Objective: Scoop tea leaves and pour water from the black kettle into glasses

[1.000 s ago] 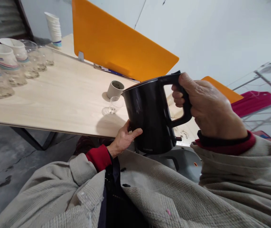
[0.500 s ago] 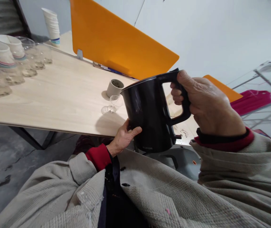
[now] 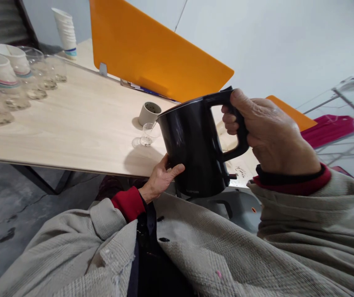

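My right hand (image 3: 272,132) wraps the black handle of a black plastic electric kettle (image 3: 193,144), lifted above the level of the tabletop. My left hand (image 3: 161,179) cups the lower side of the kettle, its fingers spread against the body. A short stemless glass (image 3: 148,135) and a beige ceramic cup (image 3: 150,114) stand on the wooden table just left of the kettle, a little apart from it. The kettle's lid and its inside do not show from here.
Clear glasses (image 3: 36,84) and paper cups (image 3: 0,68) line the table's far left. A paper cup stack (image 3: 65,33) stands behind them. An orange panel (image 3: 155,49) rises along the table (image 3: 71,132). A grey seat (image 3: 235,210) sits below the kettle; concrete floor (image 3: 24,198) lies left.
The kettle and both hands have risen slightly in the view, and the table scene has drifted a little up and left. My grip on the kettle looks unchanged.
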### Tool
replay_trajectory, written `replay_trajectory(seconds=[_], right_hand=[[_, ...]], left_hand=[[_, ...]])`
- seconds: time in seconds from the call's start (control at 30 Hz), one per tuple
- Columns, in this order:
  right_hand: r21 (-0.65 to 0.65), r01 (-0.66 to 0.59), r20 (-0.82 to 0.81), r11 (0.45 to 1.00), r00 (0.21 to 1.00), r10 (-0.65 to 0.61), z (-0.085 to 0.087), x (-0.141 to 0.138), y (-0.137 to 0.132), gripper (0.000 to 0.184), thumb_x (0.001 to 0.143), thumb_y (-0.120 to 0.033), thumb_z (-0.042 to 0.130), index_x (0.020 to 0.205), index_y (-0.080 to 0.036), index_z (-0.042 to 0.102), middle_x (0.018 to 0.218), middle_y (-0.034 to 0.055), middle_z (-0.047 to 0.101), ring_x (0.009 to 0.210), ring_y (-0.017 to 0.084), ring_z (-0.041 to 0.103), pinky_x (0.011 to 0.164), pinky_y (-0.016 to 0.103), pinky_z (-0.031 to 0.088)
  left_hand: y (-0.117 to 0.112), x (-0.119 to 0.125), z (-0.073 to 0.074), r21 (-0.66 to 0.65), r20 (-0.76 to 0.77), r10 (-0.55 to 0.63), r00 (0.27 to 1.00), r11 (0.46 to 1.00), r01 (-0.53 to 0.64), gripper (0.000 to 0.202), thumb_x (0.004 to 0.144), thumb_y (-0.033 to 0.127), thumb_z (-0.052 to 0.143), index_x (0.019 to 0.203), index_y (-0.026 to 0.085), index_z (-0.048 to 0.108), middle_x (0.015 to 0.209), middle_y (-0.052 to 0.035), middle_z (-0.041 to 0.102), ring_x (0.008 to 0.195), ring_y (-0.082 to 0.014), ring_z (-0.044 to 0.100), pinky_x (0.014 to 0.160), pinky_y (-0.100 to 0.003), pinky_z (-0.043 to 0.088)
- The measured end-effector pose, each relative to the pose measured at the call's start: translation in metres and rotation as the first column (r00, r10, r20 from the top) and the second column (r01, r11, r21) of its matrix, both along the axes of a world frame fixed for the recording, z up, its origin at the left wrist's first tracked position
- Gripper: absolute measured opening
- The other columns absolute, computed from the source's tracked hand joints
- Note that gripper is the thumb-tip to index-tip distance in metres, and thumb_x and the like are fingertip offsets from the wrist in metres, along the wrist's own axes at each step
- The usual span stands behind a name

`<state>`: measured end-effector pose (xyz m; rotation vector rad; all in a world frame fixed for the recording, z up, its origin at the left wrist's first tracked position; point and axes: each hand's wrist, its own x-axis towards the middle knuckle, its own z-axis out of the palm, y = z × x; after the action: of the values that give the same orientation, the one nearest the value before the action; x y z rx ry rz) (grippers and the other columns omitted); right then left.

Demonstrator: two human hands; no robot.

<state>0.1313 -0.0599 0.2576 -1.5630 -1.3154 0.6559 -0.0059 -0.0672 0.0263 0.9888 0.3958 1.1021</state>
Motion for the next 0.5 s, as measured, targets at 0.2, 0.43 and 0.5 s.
replay_trajectory(seconds=[0.2, 0.43, 0.5], right_hand=[[0.020, -0.002, -0.011, 1.000, 1.000, 0.002, 0.0002, 0.0002, -0.0018, 0.045, 0.109, -0.042, 0.071, 0.073, -0.015, 0.065, 0.074, -0.0017, 0.052, 0.055, 0.003, 0.042, 0.046, 0.018, 0.031], [0.011, 0.028, -0.013, 1.000, 1.000, -0.028, 0.0005, -0.0015, -0.0028, 0.049, 0.114, -0.037, 0.062, 0.070, -0.016, 0.064, 0.068, -0.0031, 0.049, 0.053, 0.003, 0.040, 0.046, 0.017, 0.031], [0.026, 0.037, -0.016, 0.999, 0.999, -0.037, -0.0001, -0.0007, -0.0026, 0.049, 0.115, -0.036, 0.060, 0.069, -0.017, 0.063, 0.069, -0.0024, 0.051, 0.052, 0.003, 0.040, 0.045, 0.017, 0.030]], left_hand=[[0.0001, 0.0008, -0.0003, -0.006, -0.003, 0.007, 1.000, 1.000, -0.007, 0.089, 0.081, 0.074, 0.087, 0.147, 0.019, 0.064, 0.153, -0.0156, 0.072, 0.150, -0.0362, 0.060, 0.133, -0.055, 0.042], [0.0006, 0.0000, 0.0016, 0.009, -0.009, 0.000, 1.000, 1.000, 0.000, 0.088, 0.081, 0.074, 0.087, 0.148, 0.020, 0.063, 0.152, -0.0151, 0.073, 0.150, -0.0361, 0.060, 0.131, -0.055, 0.044], [0.0010, -0.0002, 0.0016, 0.013, -0.012, -0.001, 1.000, 1.000, 0.002, 0.088, 0.082, 0.073, 0.087, 0.148, 0.020, 0.063, 0.152, -0.0156, 0.073, 0.150, -0.0364, 0.060, 0.131, -0.056, 0.044]])
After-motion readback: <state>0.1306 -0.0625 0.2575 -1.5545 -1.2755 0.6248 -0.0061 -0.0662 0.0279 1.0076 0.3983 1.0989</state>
